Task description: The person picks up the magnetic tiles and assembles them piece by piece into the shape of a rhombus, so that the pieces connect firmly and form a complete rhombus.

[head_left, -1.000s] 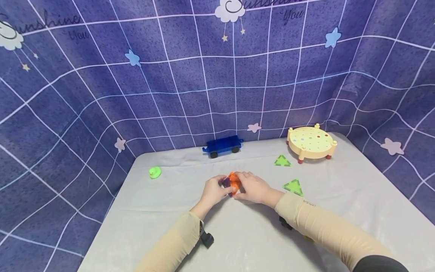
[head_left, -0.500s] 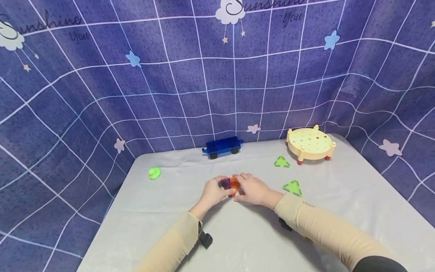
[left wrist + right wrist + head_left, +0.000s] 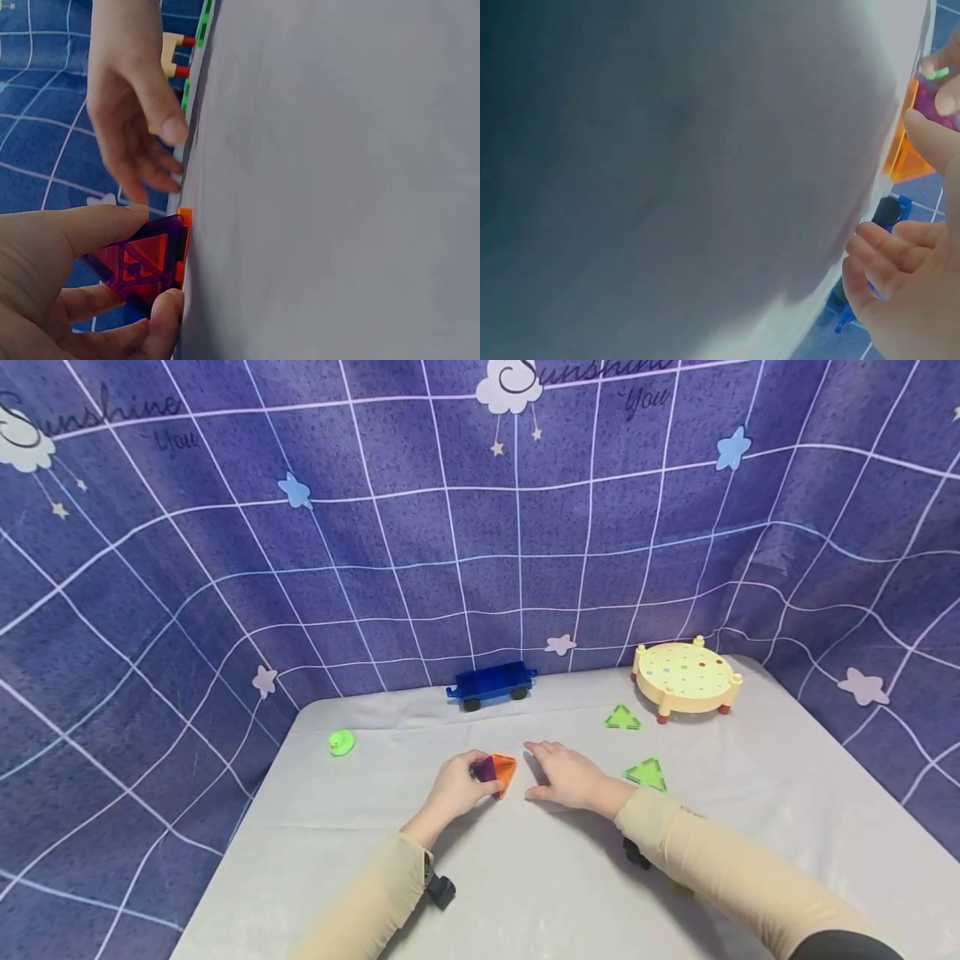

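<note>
In the head view, my left hand (image 3: 453, 789) pinches a joined pair of translucent magnetic tiles near the middle of the table. The purple triangular tile (image 3: 139, 259) lies between thumb and fingers, as the left wrist view shows. Joined at an angle on its right side is the orange tile (image 3: 506, 772), its face free of any hand. A short gap to the right of the tiles, my right hand (image 3: 570, 777) is held over the table, fingers apart and nothing in it. Two green triangular tiles (image 3: 647, 774) lie flat to the right of that hand.
A blue wheeled toy wagon base (image 3: 491, 685) stands at the back by the curtain (image 3: 390, 527). At back right is a cream round toy table (image 3: 686, 677) with short legs. A small green duck (image 3: 341, 742) sits at left. Something yellow (image 3: 682, 888) peeks from under the right sleeve.
My right hand has let go of the orange tile and moved slightly right. The left hand has drawn the joined tiles a little to the left.
</note>
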{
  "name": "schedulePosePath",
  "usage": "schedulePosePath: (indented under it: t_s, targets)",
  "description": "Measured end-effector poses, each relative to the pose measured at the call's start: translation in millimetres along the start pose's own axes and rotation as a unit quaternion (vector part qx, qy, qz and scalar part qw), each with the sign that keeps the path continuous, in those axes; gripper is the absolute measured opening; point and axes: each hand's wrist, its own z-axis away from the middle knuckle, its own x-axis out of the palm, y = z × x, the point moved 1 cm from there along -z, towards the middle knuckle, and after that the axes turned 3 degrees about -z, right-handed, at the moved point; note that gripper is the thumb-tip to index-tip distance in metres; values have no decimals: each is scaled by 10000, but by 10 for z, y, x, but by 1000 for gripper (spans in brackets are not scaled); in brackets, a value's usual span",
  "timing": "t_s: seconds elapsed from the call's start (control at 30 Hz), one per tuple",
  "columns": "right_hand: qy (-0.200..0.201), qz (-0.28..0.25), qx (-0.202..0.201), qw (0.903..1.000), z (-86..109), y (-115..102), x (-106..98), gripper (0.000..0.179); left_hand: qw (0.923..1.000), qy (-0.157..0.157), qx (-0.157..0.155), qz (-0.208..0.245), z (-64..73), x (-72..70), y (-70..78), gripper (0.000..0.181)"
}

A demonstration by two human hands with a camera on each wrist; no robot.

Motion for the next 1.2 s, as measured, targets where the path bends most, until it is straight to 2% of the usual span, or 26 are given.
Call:
schedulePosePath:
  t_s: [0.33,0.63,0.87,1.03,1.2]
  targets:
    - [-59,-66,125,9999,90,90,-31,83,9989,312,-162,-319,146,-210,-270,49]
    - [-201,197,-186,9994,196,140,-64,55,9969,602,-272,-424,210,-338,-442,48]
    - [-245,396,38,9989,308,138,-133,47,9972,632,-247,-300,235,-360,-447,53]
    - [-64,547,212,9983,443,148,-157,47,9963,571,-478,-424,329,-327,-440,71]
    - [169,582,424,9973,587,204,-246,48,9957,521,-695,-331,465,-327,-347,81]
